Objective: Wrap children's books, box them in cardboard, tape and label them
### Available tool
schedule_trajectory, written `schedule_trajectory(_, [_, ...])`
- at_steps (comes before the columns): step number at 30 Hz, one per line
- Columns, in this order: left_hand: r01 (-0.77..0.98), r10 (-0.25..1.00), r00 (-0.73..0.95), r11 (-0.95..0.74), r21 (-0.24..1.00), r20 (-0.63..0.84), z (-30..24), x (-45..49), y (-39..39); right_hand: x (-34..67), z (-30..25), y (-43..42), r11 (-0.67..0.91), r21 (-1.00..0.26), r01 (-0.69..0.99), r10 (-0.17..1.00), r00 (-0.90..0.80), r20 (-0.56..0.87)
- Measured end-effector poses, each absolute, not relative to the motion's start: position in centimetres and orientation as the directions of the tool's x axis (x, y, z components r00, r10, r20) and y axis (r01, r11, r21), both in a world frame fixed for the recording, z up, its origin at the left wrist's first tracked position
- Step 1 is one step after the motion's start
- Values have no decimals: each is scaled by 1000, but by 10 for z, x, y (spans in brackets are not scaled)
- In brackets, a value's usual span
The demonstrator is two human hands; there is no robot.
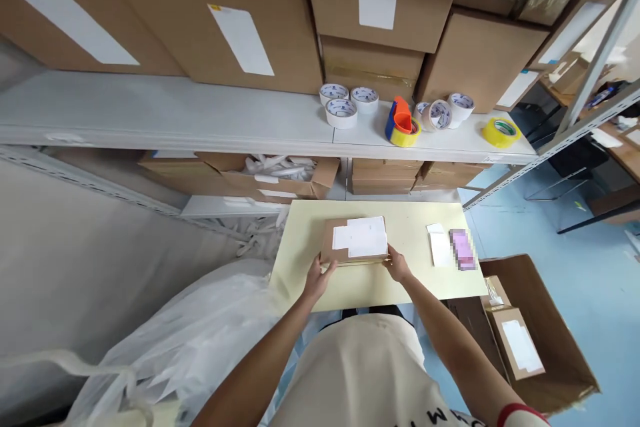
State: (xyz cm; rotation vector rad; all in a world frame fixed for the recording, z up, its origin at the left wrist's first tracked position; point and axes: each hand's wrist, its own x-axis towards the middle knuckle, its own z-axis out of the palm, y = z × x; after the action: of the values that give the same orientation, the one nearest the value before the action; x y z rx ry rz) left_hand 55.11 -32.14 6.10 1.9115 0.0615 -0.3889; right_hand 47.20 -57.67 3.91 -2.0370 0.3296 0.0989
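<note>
A small brown cardboard box (334,255) with white labels on top lies on a pale yellow table (350,283). My left hand (317,278) grips its near left corner, thumb on top and fingers curled at the side. My right hand (397,265) presses against its near right corner, fingers curled on the edge. Both hands hold the box flat on the table.
White label sheets (440,245) and a pink item (463,249) lie on the table's right. An open carton (545,320) holding small boxes stands on the floor at right. Tape rolls (341,111) and a tape dispenser (401,124) sit on the shelf behind. A plastic bag (200,340) is at left.
</note>
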Motion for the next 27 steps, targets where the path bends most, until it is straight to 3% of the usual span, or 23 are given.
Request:
schedule_trajectory(5, [43,-181,976,-377,925,-119,79,556,-312,448,64,-572,-502,-845,-183,-255,965,-57])
schedule_trajectory(9, [-67,-176,984,-418,906,-8,83,552,-315,430,82,-560,-665,-723,-188,-287,958,14])
schedule_trajectory(15, [-51,-262,961,-467,883,-83,73,550,-322,420,96,-545,-811,-502,-302,-321,946,-49])
schedule_trajectory(20, [-23,-292,947,-479,877,-134,56,543,-323,415,89,-549,-894,-311,-324,-283,944,-171])
schedule_trajectory(27, [-73,-287,955,-466,882,-73,27,531,-325,411,54,-551,-970,-236,-54,-49,998,-24])
